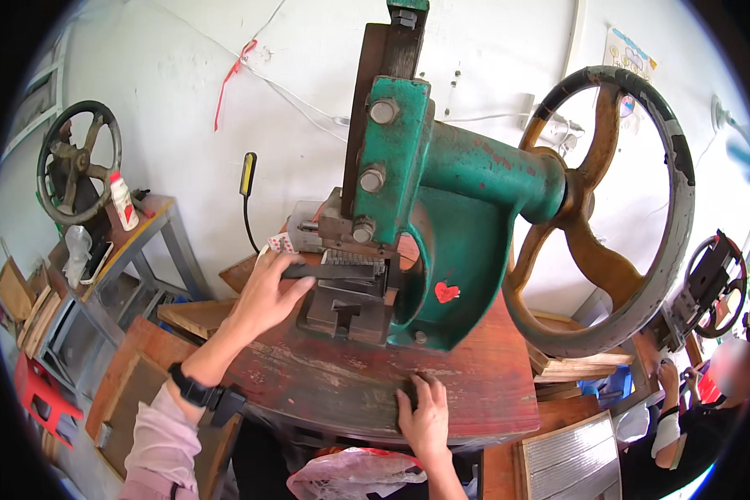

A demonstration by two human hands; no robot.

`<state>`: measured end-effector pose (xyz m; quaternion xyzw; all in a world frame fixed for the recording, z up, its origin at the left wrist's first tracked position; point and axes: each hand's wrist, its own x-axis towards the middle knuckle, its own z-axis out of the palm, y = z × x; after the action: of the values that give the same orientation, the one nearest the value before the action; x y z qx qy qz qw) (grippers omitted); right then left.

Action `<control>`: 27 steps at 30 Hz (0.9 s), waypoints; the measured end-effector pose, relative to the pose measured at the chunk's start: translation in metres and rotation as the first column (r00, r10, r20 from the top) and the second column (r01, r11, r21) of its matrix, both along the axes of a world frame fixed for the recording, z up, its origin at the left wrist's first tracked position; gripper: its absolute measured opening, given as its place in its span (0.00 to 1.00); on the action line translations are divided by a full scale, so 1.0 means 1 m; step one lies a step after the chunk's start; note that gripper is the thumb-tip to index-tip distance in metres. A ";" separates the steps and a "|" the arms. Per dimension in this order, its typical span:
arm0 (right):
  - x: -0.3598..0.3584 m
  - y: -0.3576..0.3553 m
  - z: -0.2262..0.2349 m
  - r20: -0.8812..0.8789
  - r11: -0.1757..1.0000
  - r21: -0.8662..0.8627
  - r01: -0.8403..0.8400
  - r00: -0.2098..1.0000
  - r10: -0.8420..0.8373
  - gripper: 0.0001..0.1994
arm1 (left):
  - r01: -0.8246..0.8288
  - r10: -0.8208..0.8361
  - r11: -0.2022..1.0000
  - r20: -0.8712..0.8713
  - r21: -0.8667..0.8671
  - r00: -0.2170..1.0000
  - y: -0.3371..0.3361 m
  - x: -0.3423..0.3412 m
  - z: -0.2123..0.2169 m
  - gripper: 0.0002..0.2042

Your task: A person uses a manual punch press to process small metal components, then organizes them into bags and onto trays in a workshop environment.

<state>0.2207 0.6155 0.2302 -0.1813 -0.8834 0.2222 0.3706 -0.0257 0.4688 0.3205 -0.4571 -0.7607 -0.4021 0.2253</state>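
A dark flat metal bar (342, 272) lies across the base of a green hand press (483, 179), and my left hand (267, 292) grips its left end between thumb and fingers. Under the bar is the press's slotted metal block (346, 312); a small ridged or gridded piece (354, 257) shows just behind it. The press ram stands above these parts. My right hand (426, 414) rests on the near edge of the reddish-brown wooden table (325, 387), fingers loosely bent and thumb apart, with nothing visible in it.
To the press's right is a large spoked handwheel (683, 225). A clear plastic bag (354, 475) hangs below the table edge. Another press (79, 158) stands at far left beside a white bottle (123, 202). At right are a ribbed panel (571, 462) and a seated person (671, 442).
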 end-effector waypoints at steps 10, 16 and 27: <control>0.001 0.002 0.002 0.001 0.999 0.053 0.010 1.000 -0.010 0.13 | -0.145 0.190 0.834 0.031 -0.532 0.981 0.037 -0.016 0.017 0.25; 0.001 0.003 -0.001 -0.015 0.999 0.027 0.024 1.000 -0.024 0.11 | -0.066 0.100 0.852 0.038 -0.520 0.994 0.043 -0.007 0.010 0.24; 0.001 0.001 -0.002 -0.020 0.999 0.039 0.003 1.000 -0.002 0.10 | -0.162 0.217 0.872 0.067 -0.461 0.974 0.047 0.001 0.007 0.23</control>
<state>0.2222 0.6169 0.2285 -0.1728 -0.8835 0.2064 0.3833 -0.0251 0.5161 0.3271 -0.3959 -0.8863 -0.2156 0.1063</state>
